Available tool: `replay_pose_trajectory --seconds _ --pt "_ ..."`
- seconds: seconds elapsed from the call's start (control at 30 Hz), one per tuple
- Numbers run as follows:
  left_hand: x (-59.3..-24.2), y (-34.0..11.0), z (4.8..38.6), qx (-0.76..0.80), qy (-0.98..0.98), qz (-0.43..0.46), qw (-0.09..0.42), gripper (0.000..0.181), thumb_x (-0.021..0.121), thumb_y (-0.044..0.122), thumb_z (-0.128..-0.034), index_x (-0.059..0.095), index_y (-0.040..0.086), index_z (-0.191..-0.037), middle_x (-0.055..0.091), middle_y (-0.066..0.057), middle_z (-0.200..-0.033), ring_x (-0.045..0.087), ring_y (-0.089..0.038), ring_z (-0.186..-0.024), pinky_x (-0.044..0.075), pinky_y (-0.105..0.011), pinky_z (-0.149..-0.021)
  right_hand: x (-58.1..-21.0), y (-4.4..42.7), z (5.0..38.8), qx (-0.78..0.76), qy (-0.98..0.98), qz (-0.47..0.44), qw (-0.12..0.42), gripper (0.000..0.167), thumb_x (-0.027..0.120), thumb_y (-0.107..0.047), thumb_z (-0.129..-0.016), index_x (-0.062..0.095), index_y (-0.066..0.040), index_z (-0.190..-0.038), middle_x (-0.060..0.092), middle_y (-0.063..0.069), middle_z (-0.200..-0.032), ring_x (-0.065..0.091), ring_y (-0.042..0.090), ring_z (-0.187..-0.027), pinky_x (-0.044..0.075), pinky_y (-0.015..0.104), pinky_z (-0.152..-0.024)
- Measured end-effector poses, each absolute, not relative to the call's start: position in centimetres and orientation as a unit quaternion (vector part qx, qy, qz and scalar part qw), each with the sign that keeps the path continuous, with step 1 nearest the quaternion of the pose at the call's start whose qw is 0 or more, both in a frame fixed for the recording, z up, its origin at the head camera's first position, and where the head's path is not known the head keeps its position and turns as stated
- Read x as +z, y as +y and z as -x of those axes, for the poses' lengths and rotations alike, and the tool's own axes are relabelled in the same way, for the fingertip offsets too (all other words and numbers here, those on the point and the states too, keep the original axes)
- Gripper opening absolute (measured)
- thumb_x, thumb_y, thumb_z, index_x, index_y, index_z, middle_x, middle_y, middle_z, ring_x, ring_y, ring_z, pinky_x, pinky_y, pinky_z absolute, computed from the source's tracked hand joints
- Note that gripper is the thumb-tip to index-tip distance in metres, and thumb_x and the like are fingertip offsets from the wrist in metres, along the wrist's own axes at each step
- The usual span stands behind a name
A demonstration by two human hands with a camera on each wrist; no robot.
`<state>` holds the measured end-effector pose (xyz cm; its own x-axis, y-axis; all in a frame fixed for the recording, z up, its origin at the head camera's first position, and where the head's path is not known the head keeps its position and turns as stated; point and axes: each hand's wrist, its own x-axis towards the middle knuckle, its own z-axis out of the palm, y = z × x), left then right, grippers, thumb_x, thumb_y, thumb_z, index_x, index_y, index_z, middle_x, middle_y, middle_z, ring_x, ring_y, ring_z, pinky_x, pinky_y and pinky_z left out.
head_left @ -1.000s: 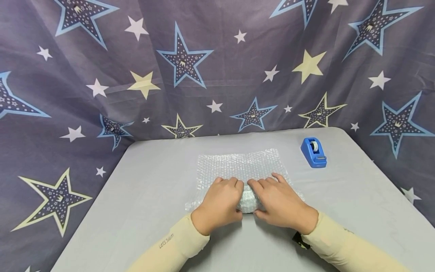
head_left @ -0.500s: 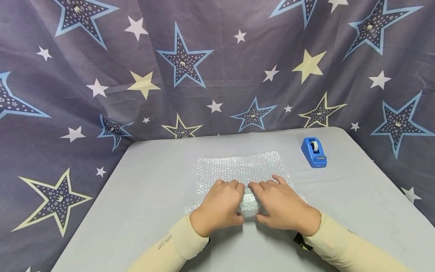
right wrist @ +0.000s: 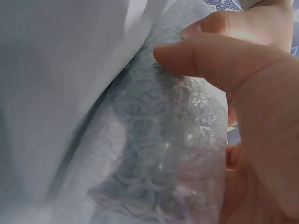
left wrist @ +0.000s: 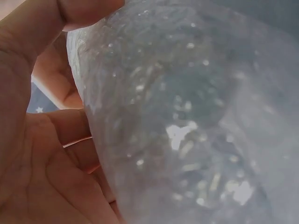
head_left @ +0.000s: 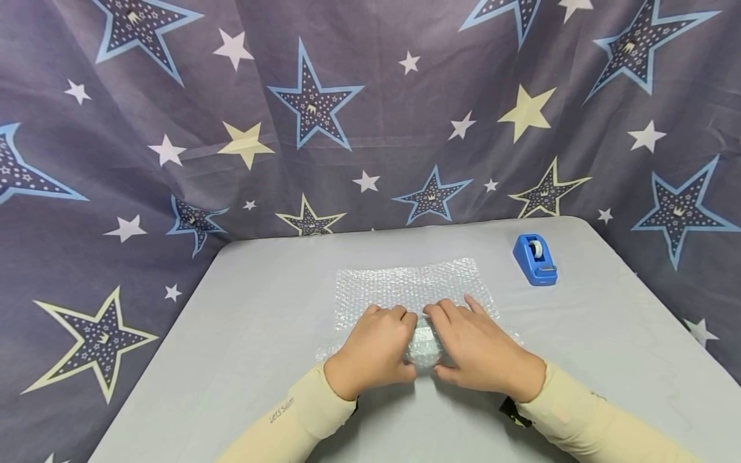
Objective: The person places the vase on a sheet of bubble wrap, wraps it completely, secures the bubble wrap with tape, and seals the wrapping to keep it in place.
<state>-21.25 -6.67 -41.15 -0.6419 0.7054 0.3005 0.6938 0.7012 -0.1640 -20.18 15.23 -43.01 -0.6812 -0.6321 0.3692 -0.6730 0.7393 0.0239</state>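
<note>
A sheet of clear bubble wrap (head_left: 405, 283) lies on the table, its near end rolled into a thick bundle (head_left: 425, 347). What the bundle has inside cannot be made out through the layers. My left hand (head_left: 373, 350) grips the left part of the roll, fingers over the far side and thumb on the near side. Close beside it, my right hand (head_left: 483, 347) holds the right part in the same way. In the left wrist view the wrap (left wrist: 173, 116) bulges past the palm. Rows of bubbles (right wrist: 145, 144) show below my thumb in the right wrist view.
A blue tape dispenser (head_left: 535, 260) with a roll of tape stands at the back right of the table. Grey cloth covers the table (head_left: 260, 308). Behind it hangs a dark curtain (head_left: 370, 77) printed with stars.
The sheet's far edge and the roll have come slightly nearer to me. My right fingers have shifted a little on the roll, and both hands keep hold. The tape dispenser stays put.
</note>
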Motion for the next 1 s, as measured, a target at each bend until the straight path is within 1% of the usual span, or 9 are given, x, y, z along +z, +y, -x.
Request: replay_pose_trajectory --seconds 0.1,0.33,0.5,0.63,0.77,1.0 --pt "-41.23 -6.69 21.32 0.013 -0.905 0.386 0.176 0.051 0.083 0.042 -0.0593 0.068 0.012 -0.098 0.064 0.003 -0.084 0.063 -0.013 -0.07 0.042 -0.034 -0.063 -43.11 15.19 20.29 0.059 -0.91 -0.361 0.194 0.09 0.088 -0.048 -0.067 0.049 -0.007 -0.137 0.058 0.007 -0.12 0.068 0.026 -0.101 0.041 0.069 -0.106" --pt "-41.4 -6.67 21.42 0.009 -0.907 0.383 0.173 0.052 0.082 0.042 -0.0596 0.069 0.011 -0.099 0.065 0.003 -0.085 0.063 -0.013 -0.071 0.04 -0.033 -0.063 -43.34 15.16 20.43 0.06 -0.913 -0.356 0.191 0.09 0.092 -0.048 -0.064 0.049 -0.009 -0.133 0.057 0.006 -0.117 0.068 0.025 -0.1 0.04 0.069 -0.107" --pt "-41.48 -6.69 21.51 -0.005 -0.91 0.382 0.159 0.053 0.081 0.04 -0.0614 0.068 0.01 -0.103 0.066 0.002 -0.089 0.064 -0.013 -0.074 0.04 -0.033 -0.065 -43.38 15.22 20.51 0.064 -0.912 -0.358 0.192 0.087 0.092 -0.047 -0.065 0.05 -0.01 -0.132 0.06 0.005 -0.114 0.068 0.025 -0.099 0.041 0.068 -0.106" --pt "-41.54 -6.77 21.63 -0.015 -0.913 0.38 0.146 0.053 0.08 0.039 -0.0632 0.068 0.009 -0.105 0.066 0.002 -0.09 0.062 -0.012 -0.075 0.038 -0.032 -0.066 -43.36 15.34 20.67 0.064 -0.91 -0.362 0.193 0.084 0.09 -0.047 -0.067 0.051 -0.011 -0.132 0.062 0.004 -0.115 0.068 0.025 -0.102 0.041 0.068 -0.106" --pt "-41.64 -6.84 21.75 -0.018 -0.916 0.377 0.138 0.054 0.078 0.039 -0.0649 0.068 0.008 -0.108 0.066 0.001 -0.091 0.062 -0.013 -0.075 0.037 -0.032 -0.066 -43.32 15.45 20.83 0.061 -0.911 -0.363 0.189 0.083 0.088 -0.048 -0.069 0.051 -0.011 -0.133 0.063 0.004 -0.117 0.067 0.025 -0.105 0.04 0.068 -0.107" --pt "-41.85 -6.92 21.98 -0.012 -0.916 0.378 0.133 0.072 0.077 0.041 -0.0665 0.067 0.001 -0.125 0.071 -0.003 -0.101 0.067 -0.015 -0.085 0.041 -0.034 -0.069 -43.22 15.62 20.95 0.066 -0.915 -0.358 0.175 0.083 0.087 -0.048 -0.072 0.051 -0.011 -0.136 0.064 0.004 -0.118 0.067 0.025 -0.108 0.039 0.069 -0.108"
